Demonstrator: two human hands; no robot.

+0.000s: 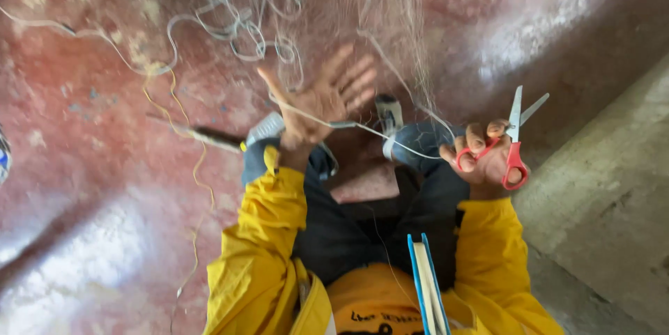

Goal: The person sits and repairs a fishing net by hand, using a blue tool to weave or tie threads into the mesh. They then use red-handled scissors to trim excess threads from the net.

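Net line across my open palm, scissors in the other

My left hand (327, 101) is spread open, fingers splayed, a white line (376, 133) of the net (279, 21) draped over it; my right hand (484, 157) grips red-handled scissors (516, 136), blades parted, pointing up

We are seeing two hands, the left hand (327, 101) and the right hand (484, 161), one pair of red-handled scissors (514, 141), one tangled fishing net (279, 21), one blue-edged flat tool (426, 286), and two yellow sleeves (261, 237).
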